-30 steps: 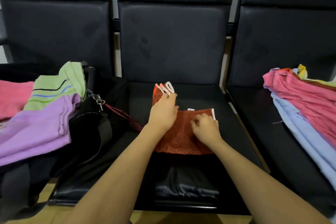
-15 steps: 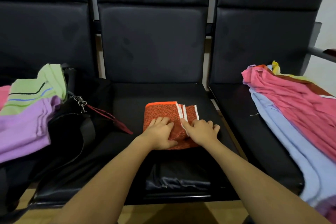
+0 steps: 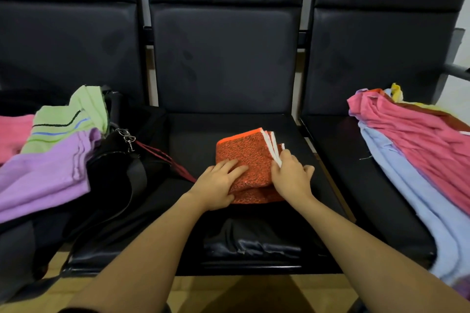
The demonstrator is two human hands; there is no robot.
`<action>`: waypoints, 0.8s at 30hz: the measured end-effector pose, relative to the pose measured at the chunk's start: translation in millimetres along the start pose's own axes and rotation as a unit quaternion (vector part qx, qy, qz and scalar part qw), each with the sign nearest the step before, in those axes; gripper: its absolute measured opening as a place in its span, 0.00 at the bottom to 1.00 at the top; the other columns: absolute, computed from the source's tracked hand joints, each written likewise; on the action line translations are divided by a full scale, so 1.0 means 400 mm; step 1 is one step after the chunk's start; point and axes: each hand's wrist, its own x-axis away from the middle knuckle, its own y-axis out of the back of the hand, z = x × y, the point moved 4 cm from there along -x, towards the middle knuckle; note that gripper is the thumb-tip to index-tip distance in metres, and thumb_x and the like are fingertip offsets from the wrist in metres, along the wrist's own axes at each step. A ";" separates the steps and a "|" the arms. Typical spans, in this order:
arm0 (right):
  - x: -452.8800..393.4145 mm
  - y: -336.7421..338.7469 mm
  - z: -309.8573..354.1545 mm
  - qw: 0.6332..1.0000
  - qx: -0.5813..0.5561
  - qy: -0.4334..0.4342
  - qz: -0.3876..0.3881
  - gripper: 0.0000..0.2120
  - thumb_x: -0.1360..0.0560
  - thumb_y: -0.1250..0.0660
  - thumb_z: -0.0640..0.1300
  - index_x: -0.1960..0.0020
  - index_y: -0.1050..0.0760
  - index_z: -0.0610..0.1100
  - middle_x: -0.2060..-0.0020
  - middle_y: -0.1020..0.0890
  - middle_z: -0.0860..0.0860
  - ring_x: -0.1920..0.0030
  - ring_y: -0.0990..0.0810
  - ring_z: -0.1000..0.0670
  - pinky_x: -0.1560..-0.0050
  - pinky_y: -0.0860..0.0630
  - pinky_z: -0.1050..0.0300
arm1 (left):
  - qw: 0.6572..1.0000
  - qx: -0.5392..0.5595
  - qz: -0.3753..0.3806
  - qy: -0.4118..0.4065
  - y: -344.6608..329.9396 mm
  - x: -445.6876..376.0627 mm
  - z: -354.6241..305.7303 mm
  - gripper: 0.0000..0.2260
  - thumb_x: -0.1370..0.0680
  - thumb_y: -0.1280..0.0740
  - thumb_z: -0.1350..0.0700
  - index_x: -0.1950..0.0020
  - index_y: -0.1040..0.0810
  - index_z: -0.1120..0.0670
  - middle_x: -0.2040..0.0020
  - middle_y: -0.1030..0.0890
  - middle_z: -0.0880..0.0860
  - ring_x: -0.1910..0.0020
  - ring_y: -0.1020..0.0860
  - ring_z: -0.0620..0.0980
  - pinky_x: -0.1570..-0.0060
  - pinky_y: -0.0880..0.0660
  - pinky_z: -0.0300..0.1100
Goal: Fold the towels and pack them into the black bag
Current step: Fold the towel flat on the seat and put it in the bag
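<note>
Towel: the orange towel (image 3: 250, 157) lies folded on the middle seat of the bench (image 3: 193, 140), and I take that seat as my landmark for everything else.
Left hand: my left hand (image 3: 218, 185) lies flat on the towel's near left part, fingers straight and spread, pressing and holding nothing.
Right hand: my right hand (image 3: 290, 176) sits at the towel's right edge, fingers bent against the white-edged layers (image 3: 273, 145); I cannot tell whether it pinches them or only pushes.
Bag: the black bag (image 3: 117, 173) slumps left of the middle seat, touching its left side, with purple, green and pink towels (image 3: 45, 180) heaped on it.
Unfolded pile: pink and pale blue towels (image 3: 417, 150) lie on the seat to the right of the middle seat, well apart from my hands.
Risk one: those white edges fan apart at the far right corner, so lifting with one hand could let the fold spring open.
Risk two: the seat looks slick, and a sideways shove could slide the bundle instead of creasing it.
Risk three: the bag mouth looks buried under the heap, so I may knock folded towels off while pushing this one in.
Risk four: the bag's strap (image 3: 137, 185) and clip (image 3: 128, 138) lie between towel and bag and could snag the cloth.
</note>
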 end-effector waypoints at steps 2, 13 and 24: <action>0.005 0.016 -0.017 1.000 -0.001 -0.008 0.007 0.03 0.22 0.42 0.43 0.54 0.36 0.45 0.61 0.25 0.51 0.57 0.25 0.47 0.38 0.37 0.47 | 0.999 0.023 0.025 -0.023 -0.007 -0.007 -0.013 0.38 0.26 0.36 0.62 0.23 0.52 0.41 0.22 0.51 0.50 0.23 0.52 0.54 0.26 0.48 0.49; 0.013 -0.010 -0.033 0.981 0.185 0.044 0.023 0.29 0.26 0.38 0.43 0.27 0.41 0.48 0.33 0.35 0.45 0.34 0.35 0.43 0.34 0.39 0.48 | 0.985 0.086 0.152 -0.004 -0.012 -0.022 -0.052 0.24 0.19 0.45 0.52 0.24 0.46 0.38 0.21 0.52 0.49 0.23 0.57 0.55 0.26 0.59 0.51; -0.069 -0.028 -0.038 0.980 0.181 -0.076 -0.041 0.25 0.22 0.40 0.57 0.36 0.34 0.39 0.38 0.29 0.42 0.37 0.31 0.42 0.38 0.36 0.48 | 0.960 0.102 -0.031 0.259 0.002 -0.086 -0.050 0.21 0.19 0.47 0.47 0.26 0.41 0.49 0.31 0.36 0.61 0.34 0.35 0.62 0.36 0.39 0.54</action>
